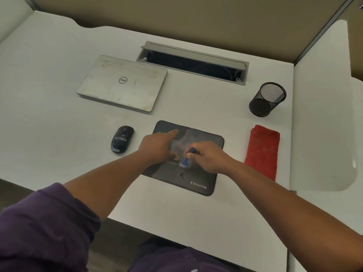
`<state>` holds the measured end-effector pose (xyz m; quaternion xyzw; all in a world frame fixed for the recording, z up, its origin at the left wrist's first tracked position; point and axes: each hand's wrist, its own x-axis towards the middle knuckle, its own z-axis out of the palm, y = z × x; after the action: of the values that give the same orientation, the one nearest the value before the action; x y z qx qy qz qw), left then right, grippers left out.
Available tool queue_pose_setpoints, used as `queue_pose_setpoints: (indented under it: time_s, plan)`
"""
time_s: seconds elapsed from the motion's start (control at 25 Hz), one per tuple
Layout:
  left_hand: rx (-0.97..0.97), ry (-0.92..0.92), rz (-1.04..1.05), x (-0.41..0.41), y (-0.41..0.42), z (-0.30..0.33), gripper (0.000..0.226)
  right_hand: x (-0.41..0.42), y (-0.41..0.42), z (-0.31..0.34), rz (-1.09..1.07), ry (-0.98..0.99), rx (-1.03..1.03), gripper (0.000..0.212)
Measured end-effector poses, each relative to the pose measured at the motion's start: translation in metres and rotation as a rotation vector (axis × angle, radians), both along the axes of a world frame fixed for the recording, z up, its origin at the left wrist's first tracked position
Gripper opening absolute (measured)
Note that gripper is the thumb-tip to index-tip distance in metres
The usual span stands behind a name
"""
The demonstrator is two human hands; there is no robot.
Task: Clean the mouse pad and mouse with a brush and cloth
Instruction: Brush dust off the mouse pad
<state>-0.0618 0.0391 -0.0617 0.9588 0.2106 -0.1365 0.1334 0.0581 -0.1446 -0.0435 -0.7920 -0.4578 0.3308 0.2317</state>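
"Dell" on laptop (pixel 122 82), "sounce" on mouse pad (pixel 204 177)

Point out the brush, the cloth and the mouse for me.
brush (pixel 185 161): head view, on its blue head, blurred.
cloth (pixel 263 152): head view, middle of the folded red top.
mouse (pixel 122 139): head view, centre of its back.

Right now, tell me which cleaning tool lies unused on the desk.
The red cloth, folded right of the mouse pad, untouched. The brush is gripped by the right hand on the pad.
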Motion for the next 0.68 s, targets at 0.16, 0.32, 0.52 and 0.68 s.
queue_pose_setpoints:
  time_s: [0.16,0.32,0.52,0.68]
  plan:
    - [-0.058,-0.025,0.04,-0.009,0.009,-0.003,0.097,-0.021,0.001,-0.001,-0.021,-0.139,0.056,0.018]
    - [-0.094,-0.043,0.054,-0.02,0.011,-0.006,0.09,-0.038,0.004,-0.002,-0.004,-0.04,0.123,0.016]
    - [-0.108,-0.096,0.098,-0.032,0.006,-0.001,0.081,-0.053,0.002,-0.005,-0.008,-0.019,0.153,0.02]
    - [-0.132,-0.142,0.138,-0.04,0.001,0.002,0.072,-0.052,0.009,-0.009,-0.115,-0.248,0.115,0.021]
